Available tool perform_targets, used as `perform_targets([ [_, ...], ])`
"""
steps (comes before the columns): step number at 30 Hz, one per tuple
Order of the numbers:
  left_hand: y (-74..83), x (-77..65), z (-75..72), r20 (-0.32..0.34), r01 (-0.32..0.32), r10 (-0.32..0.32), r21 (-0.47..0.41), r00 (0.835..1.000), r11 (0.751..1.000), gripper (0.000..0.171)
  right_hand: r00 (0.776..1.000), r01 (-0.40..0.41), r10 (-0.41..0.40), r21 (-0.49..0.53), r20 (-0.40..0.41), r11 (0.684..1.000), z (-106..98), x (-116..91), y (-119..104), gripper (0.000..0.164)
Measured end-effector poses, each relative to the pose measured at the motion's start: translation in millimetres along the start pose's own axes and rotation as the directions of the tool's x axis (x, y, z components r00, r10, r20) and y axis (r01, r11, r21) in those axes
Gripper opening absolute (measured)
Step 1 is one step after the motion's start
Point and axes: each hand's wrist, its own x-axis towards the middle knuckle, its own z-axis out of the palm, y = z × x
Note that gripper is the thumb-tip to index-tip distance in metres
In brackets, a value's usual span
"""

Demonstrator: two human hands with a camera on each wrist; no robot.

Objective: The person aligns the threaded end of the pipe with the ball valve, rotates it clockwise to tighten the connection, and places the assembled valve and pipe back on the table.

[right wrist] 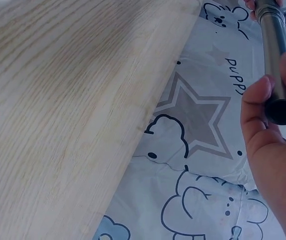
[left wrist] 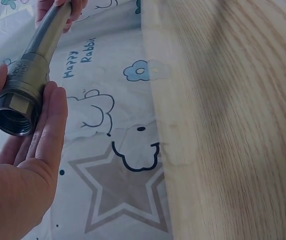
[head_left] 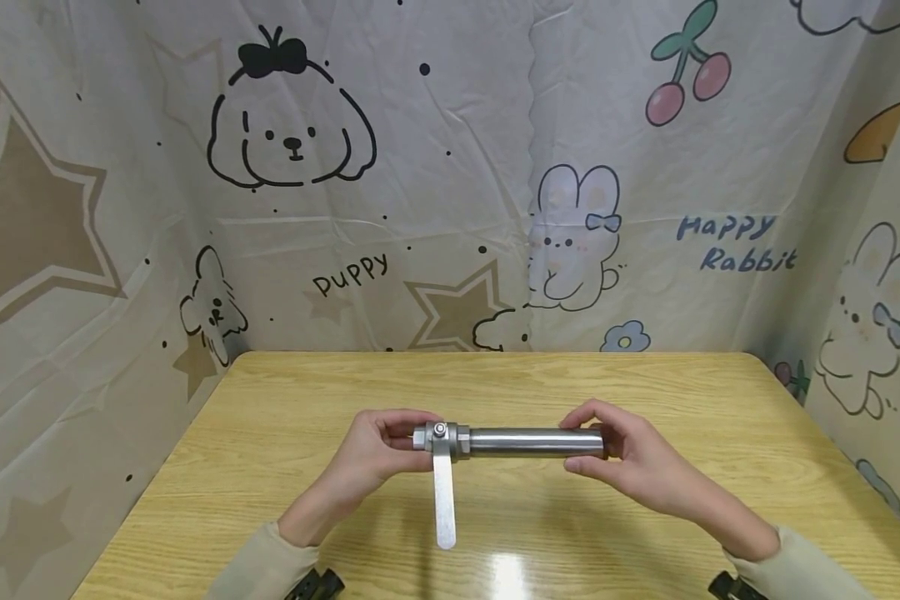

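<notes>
A steel ball valve (head_left: 440,430) is joined to a smooth metal pipe (head_left: 536,442), and both hang level above the table. The valve's flat lever handle (head_left: 444,504) points toward me, across the pipe. My left hand (head_left: 378,450) holds the valve body between thumb and fingers; in the left wrist view the valve's threaded open end (left wrist: 15,120) faces the camera. At the pipe's far right end, my right hand (head_left: 630,454) pinches the pipe with thumb and fingers. The right wrist view shows the pipe's dark round end (right wrist: 282,111) within that hand.
Below the hands lies a wood-grain table (head_left: 307,387). Cloth curtains (head_left: 435,192) printed with cartoon animals and stars stand at its back and sides. Dark wrist camera mounts (head_left: 317,583) sit near both sleeves at the front.
</notes>
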Motion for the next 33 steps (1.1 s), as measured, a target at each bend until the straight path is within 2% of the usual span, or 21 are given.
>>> perform_targets([
  [4, -0.2, 0.0, -0.5, -0.004, 0.003, -0.003, 0.002, 1.000, 1.000, 0.047, 1.000, -0.030, 0.030, 0.023, 0.009, 0.999, -0.3, -0.5, 0.1, 0.025],
  [9, -0.7, -0.3, -0.6, 0.001, -0.001, 0.001, -0.001, 1.000, 1.000, 0.047, 0.999, -0.029, 0.029, -0.004, 0.013, 1.000, 0.9, 0.9, -0.5, 0.017],
  [14, -1.3, 0.4, 0.1, 0.006, -0.009, 0.009, -0.006, 1.000, 1.000, 0.047, 0.998, -0.067, 0.068, -0.012, 0.016, 0.998, 0.7, 0.6, -0.2, 0.022],
  [19, -1.2, 1.3, 1.8, 0.016, -0.029, 0.029, -0.004, 0.999, 1.000, 0.047, 1.000, -0.013, 0.014, -0.034, 0.018, 0.999, 1.0, 0.1, 0.7, 0.044],
  [21, -0.6, 1.2, 2.5, 0.015, -0.027, 0.027, -0.003, 1.000, 1.000, 0.048, 1.000, 0.023, -0.023, -0.038, 0.013, 0.999, 1.2, 0.0, 1.0, 0.047],
  [26, 0.8, 0.6, 3.8, 0.008, -0.010, 0.010, -0.006, 1.000, 1.000, 0.047, 0.997, 0.080, -0.080, -0.008, -0.007, 0.997, 1.6, -0.4, 2.3, 0.043],
  [33, 0.1, 0.7, 4.2, 0.003, -0.004, 0.004, -0.003, 1.000, 1.000, 0.046, 0.997, 0.066, -0.066, 0.001, -0.030, 0.998, 1.4, -0.8, 2.5, 0.036],
])
